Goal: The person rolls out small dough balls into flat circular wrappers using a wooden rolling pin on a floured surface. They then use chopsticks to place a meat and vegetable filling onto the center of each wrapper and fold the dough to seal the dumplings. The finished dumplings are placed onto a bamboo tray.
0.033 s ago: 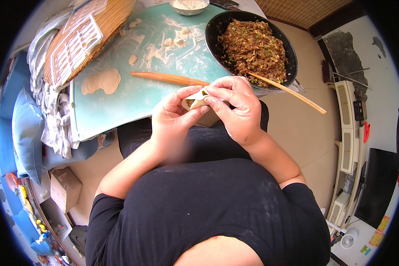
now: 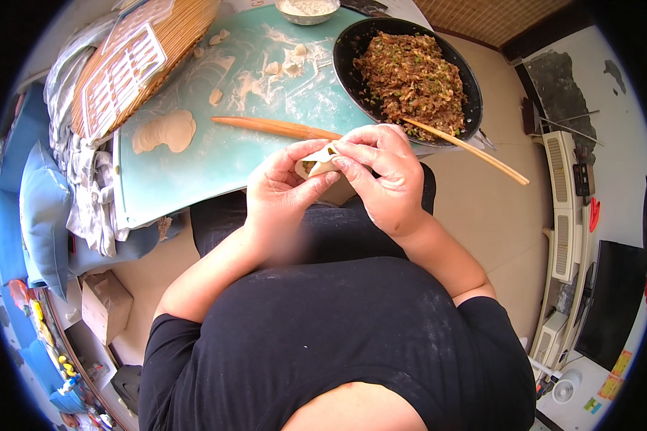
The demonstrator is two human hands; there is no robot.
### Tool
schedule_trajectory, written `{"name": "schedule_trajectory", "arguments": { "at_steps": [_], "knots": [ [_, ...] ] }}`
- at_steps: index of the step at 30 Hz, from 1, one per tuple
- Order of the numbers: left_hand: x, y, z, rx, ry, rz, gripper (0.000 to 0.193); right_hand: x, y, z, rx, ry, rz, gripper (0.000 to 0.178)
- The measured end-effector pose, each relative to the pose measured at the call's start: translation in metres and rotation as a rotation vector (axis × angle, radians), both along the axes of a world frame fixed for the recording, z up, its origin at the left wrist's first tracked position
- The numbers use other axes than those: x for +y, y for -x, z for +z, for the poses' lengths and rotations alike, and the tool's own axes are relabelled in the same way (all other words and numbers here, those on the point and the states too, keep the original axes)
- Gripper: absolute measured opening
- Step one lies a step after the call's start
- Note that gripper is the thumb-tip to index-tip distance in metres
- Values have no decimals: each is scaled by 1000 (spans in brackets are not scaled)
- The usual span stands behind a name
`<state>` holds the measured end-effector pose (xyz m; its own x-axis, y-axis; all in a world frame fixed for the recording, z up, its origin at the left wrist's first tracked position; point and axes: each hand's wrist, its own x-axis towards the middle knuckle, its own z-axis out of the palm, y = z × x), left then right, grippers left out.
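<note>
Between my two floury hands is a dumpling (image 2: 322,164), its pale wrapper folded over and some filling showing at the open ends. My left hand (image 2: 284,178) cups it from the left with the thumb in front. The thumb and fingers of my right hand (image 2: 382,167) pinch its right edge. Just beyond my hands a wooden rolling pin (image 2: 273,127) lies on the green mat (image 2: 165,176). A row of overlapping dough wrappers (image 2: 167,132) rests on the mat's left part.
A black pan (image 2: 345,61) of minced filling (image 2: 413,82) stands at the back right, with chopsticks (image 2: 474,152) sticking out over its near rim. A bowl of flour (image 2: 308,8) is at the far edge. Small dough pieces (image 2: 216,96) dot the mat. A woven tray (image 2: 86,118) leans at left.
</note>
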<state>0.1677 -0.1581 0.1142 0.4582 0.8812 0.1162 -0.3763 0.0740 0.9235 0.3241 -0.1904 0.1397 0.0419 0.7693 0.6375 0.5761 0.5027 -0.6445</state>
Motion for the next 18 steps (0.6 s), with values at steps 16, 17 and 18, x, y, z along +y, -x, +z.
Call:
{"name": "schedule_trajectory", "arguments": {
  "at_steps": [16, 17, 18],
  "knots": [
    [2, 5, -2, 75, 10, -77, 34, 3, -8, 3, -14, 113, 128, 22],
    [2, 5, -2, 100, -8, -81, 34, 3, -9, 4, -39, 99, 121, 21],
    [2, 5, -2, 107, -4, -88, 35, 3, -9, 5, -65, 84, 113, 20]
  ]
}}
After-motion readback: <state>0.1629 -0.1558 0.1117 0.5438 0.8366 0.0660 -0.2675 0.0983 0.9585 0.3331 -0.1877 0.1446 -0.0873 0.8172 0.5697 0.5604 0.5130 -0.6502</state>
